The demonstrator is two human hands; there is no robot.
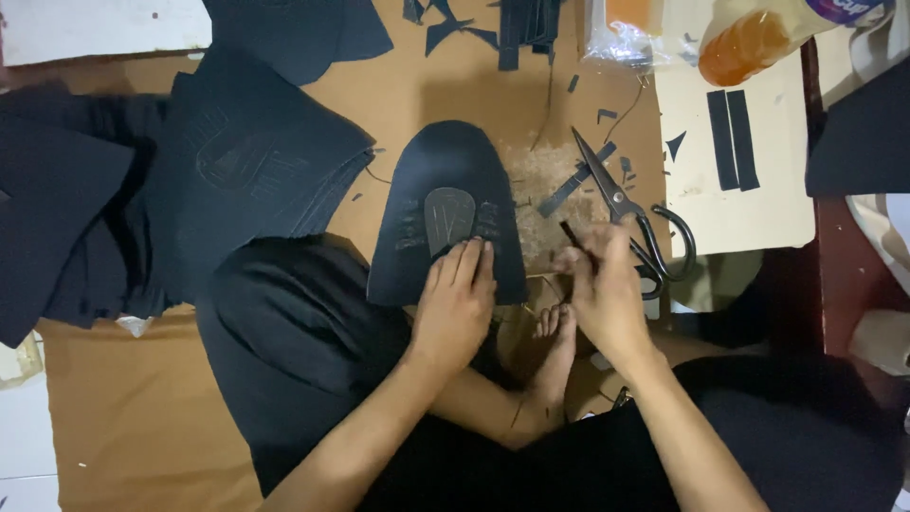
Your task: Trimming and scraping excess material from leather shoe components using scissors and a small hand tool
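**Flat black cut piece held down for marking**

I see the left hand (457, 301) lying flat, fingers (466, 265) together and extended, pressing the lower edge of a rounded black sheet piece (453, 175) that lies on the brown board (398, 90) covering the floor. The right hand (599, 284) pinches a thin dark stick (572, 236) between its fingertips, just beside the piece's right edge. I judge the piece light, thin and pliable, liable to slide or curl; a flat palm on its face, or a pinch at the rim, suits it best. Scissors (626, 209) lie near; a stack of black sheets (256, 156) sits to the left.
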